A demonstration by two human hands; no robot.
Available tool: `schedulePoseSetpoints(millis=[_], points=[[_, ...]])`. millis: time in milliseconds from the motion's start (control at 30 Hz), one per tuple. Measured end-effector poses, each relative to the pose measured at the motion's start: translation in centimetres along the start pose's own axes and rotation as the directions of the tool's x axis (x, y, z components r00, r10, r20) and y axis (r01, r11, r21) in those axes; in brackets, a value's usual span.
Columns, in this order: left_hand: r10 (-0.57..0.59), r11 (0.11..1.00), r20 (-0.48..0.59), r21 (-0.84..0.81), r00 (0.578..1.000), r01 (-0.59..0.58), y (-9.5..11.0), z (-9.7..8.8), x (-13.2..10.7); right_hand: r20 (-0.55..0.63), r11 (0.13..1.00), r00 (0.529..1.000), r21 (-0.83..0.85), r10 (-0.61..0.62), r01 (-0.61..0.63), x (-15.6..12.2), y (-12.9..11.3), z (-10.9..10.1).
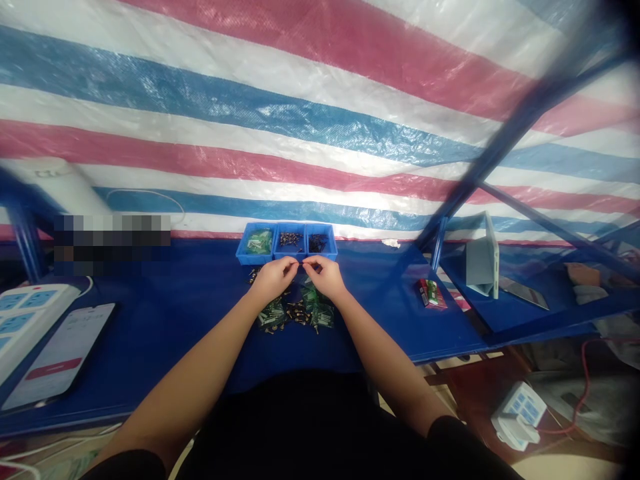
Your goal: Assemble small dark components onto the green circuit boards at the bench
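My left hand and my right hand meet fingertip to fingertip above the blue table, each pinched on a tiny part too small to name. Just below them lies a heap of small green and dark parts. Behind the hands stand three joined blue bins: the left holds green parts, the other two hold dark ones.
A phone and a white power strip lie at the left. A small red and green packet and a propped tablet sit at the right. A striped tarp hangs behind. Another power strip lies on the floor.
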State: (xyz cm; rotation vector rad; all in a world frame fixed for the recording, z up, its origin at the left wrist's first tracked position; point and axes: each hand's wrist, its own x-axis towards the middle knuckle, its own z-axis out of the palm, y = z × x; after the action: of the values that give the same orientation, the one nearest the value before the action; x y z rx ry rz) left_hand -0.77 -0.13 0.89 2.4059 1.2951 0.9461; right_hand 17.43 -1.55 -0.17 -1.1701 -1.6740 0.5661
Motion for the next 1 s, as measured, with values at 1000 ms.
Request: schedulePoseSetpoints(millis=[1000], points=[[-0.002, 1.0, -0.016, -0.03, 1.0, 0.002, 0.03, 0.04, 0.06, 0.004, 0.999, 0.999, -0.006, -0.043, 0.043, 0.01, 0.29, 0.14]])
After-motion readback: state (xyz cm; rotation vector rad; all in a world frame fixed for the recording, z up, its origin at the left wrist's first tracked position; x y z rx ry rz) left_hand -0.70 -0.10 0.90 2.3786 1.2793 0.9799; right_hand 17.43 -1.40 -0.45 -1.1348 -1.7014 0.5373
